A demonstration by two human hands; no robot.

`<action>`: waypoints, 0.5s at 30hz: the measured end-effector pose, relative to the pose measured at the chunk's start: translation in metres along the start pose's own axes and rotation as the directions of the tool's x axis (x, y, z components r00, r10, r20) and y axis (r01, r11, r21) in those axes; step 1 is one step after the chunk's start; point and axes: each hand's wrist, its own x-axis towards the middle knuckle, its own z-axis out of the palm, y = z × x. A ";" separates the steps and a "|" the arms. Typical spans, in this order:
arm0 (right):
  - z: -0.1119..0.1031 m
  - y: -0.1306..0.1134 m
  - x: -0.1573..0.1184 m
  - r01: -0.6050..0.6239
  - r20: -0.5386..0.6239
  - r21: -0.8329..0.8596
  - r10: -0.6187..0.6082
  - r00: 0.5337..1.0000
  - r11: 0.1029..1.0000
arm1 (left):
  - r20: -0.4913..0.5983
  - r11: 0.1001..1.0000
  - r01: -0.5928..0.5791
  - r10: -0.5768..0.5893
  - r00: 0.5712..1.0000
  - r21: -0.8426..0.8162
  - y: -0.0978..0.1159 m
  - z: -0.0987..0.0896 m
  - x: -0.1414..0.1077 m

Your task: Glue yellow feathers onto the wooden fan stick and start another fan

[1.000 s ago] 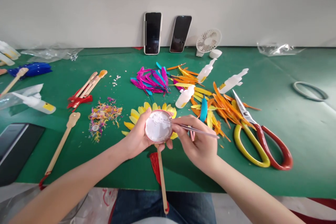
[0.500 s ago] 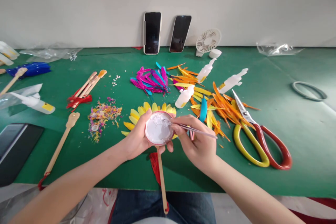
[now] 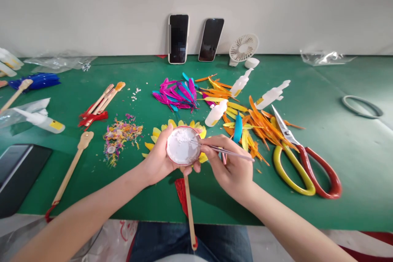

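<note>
Pinching the thin tweezers (image 3: 233, 154), the right hand (image 3: 236, 170) has its fingers bent, just right of the round white dish (image 3: 181, 150). The tweezers' tips reach in over the dish, but I cannot tell if they grip a bead. The left hand (image 3: 157, 159) grasps the dish, with its thumb by the left edge and fingers curled under. Both arms slant in toward the dish from its near side. Little white beads (image 3: 183, 135) sit inside the dish. Yellow petals (image 3: 156, 132) peek out around it, and a wooden handle (image 3: 190, 208) and red tassel (image 3: 181, 195) show on its near side. Past the dish, to the right, is a white bottle (image 3: 216, 113). Colored scraps (image 3: 123, 135) lie left of the dish, and big scissors (image 3: 288, 134) well to its right, on the green worktop (image 3: 233, 213).
</note>
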 end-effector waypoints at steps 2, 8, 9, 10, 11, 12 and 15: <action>0.000 0.000 0.000 -0.006 0.002 -0.001 0.006 1.000 1.000 | -0.017 1.000 -0.008 0.008 1.000 -0.005 0.001 0.000 0.000; 0.000 0.000 0.001 -0.024 0.015 -0.002 0.024 1.000 1.000 | -0.057 0.999 -0.027 0.025 0.998 -0.034 0.006 0.002 -0.001; 0.000 0.000 0.001 -0.023 0.019 0.000 0.023 1.000 1.000 | -0.067 0.999 -0.027 0.024 0.997 -0.040 0.006 0.002 -0.001; 0.001 0.000 0.001 -0.021 0.021 0.005 0.021 1.000 1.000 | -0.082 0.999 -0.030 0.026 0.996 -0.044 0.007 0.003 -0.001; 0.001 0.000 0.001 -0.021 0.023 0.012 0.021 1.000 1.000 | -0.100 0.998 -0.034 0.029 0.995 -0.047 0.008 0.003 -0.001; 0.001 0.000 0.001 -0.022 0.025 0.019 0.022 0.999 1.000 | -0.121 0.998 -0.042 0.036 0.992 -0.048 0.008 0.003 -0.001; 0.001 0.000 0.001 -0.037 0.020 0.029 0.036 0.999 0.999 | -0.188 0.995 -0.087 0.077 0.979 -0.042 0.009 0.004 -0.001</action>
